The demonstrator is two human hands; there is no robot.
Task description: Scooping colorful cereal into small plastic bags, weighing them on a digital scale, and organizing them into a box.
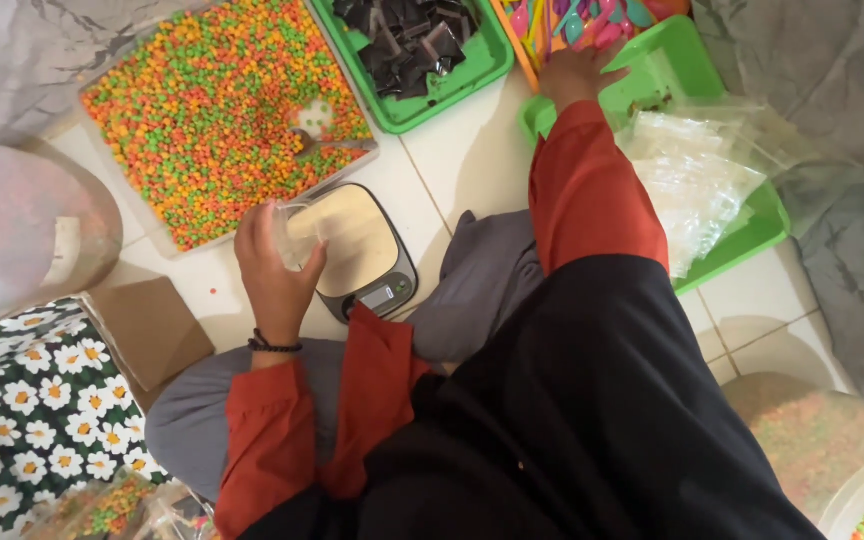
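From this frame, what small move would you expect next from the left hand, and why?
Probably lowering the clear cup onto the scale: the left hand holds it just above the platform, which looks bare, while the right hand reaches toward the coloured spoons.

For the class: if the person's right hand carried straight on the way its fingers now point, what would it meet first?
The right hand points up-frame from the green plastic tray; first in line, probably, is the orange tray of pastel plastic spoons, already at its fingertips, though contact is unclear.
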